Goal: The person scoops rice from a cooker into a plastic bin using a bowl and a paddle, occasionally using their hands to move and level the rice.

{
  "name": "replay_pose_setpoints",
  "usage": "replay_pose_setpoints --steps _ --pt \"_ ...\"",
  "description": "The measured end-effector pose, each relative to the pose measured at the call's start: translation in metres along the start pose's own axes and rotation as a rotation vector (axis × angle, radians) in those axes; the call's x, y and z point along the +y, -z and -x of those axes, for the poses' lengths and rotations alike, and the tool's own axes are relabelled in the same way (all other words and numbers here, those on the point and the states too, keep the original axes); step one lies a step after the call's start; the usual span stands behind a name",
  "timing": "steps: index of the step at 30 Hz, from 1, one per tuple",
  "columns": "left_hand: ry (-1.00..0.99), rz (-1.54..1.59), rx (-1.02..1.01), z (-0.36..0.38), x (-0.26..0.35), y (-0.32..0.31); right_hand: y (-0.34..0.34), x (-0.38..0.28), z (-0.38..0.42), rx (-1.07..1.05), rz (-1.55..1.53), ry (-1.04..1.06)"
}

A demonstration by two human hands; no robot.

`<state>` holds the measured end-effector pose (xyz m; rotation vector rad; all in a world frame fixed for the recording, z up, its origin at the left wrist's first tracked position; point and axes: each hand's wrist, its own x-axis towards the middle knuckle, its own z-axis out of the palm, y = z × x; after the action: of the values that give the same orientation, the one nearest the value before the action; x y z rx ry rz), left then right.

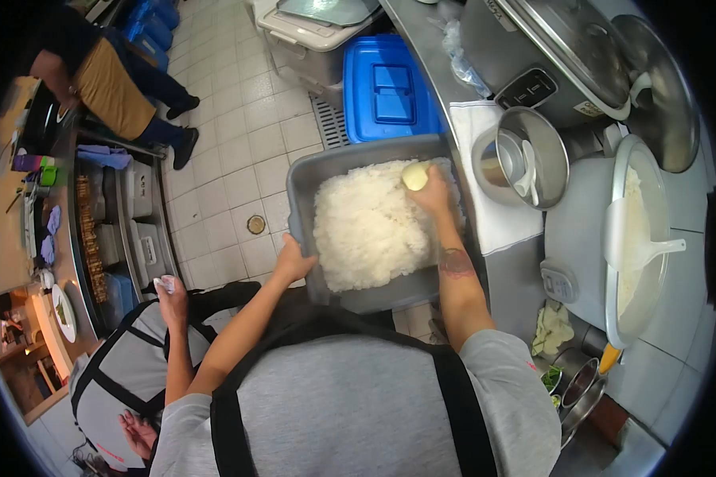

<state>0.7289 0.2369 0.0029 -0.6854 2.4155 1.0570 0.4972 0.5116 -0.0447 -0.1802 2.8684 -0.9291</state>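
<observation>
A grey tub (301, 184) in front of me holds a large mound of white rice (370, 230). My left hand (294, 261) is at the tub's left rim, near its front corner, with the fingers apart. Over the far right part of the rice, my right hand (431, 193) is closed on a pale yellow round object (414, 176). That object is at the rice's edge; whether it touches the rice is unclear.
Right of the tub, a counter (505, 290) bears a white cloth (497, 230), a metal pot (553, 147) with a white scoop, and rice cookers (581, 230). A blue-lidded bin (390, 91) stands beyond. Co-workers stand at left; one's hand (172, 298) is near my left arm.
</observation>
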Motion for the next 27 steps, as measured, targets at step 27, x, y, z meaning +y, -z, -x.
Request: replay_pose_setpoints --steps 27 --pt "0.301 -0.039 0.121 0.011 0.034 -0.016 0.026 -0.053 0.133 -0.599 0.179 0.432"
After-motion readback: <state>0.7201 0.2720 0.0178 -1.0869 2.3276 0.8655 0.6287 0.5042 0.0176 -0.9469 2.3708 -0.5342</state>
